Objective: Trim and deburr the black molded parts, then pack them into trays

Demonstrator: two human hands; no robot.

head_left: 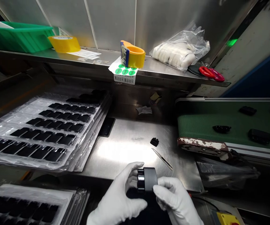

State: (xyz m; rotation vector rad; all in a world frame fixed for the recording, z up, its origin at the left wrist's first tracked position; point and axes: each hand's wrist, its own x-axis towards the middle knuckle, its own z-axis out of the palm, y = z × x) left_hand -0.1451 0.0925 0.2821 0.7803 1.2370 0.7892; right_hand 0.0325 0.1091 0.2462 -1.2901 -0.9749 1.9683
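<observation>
Both my hands wear white gloves and meet low in the middle of the view. My left hand [119, 197] curls its fingers around a small black plastic part [147, 179] from the left. My right hand [174, 200] pinches the same part from the right with thumb and fingers. The part is held just above the near edge of the steel table [125, 150]. On the table beyond it lie thin metal tweezers [162, 158] and a tiny black piece [154, 142].
Stacked clear trays of black parts [43, 131] fill the left; more trays [27, 204] lie below. A green conveyor belt [219, 126] with black parts runs at right. The shelf holds tape rolls [132, 54], a green bin [17, 36], a plastic bag [180, 50] and red scissors [211, 73].
</observation>
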